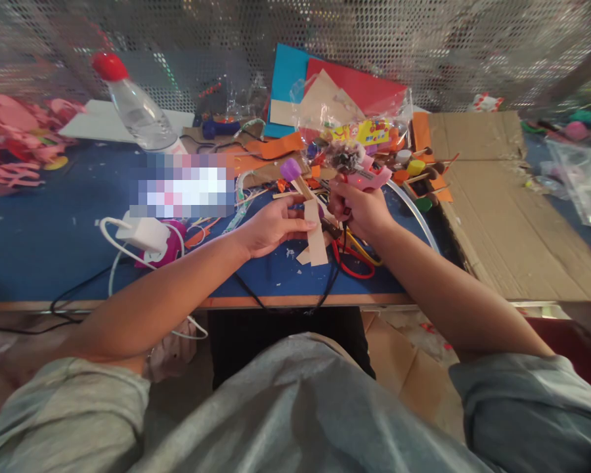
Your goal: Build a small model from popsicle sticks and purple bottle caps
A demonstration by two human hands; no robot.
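My left hand [270, 226] is closed on a wooden stick assembly [315, 230], a flat pale strip with a thin stick running up to a purple round cap [290, 169]. My right hand [359, 210] grips a pink glue gun [372, 179] whose nozzle points left toward the stick. Red and yellow wires [354, 257] hang below my right hand. Both hands hover over the blue table top [44, 230].
A clear bottle with a red cap [135, 108] lies at the back left. A white charger and cable [145, 235] sit to my left. Coloured paper sheets [335, 89], a plastic bag of craft parts [359, 135] and flat cardboard [492, 197] lie at the right. Pink foam scraps [14, 141] are at the far left.
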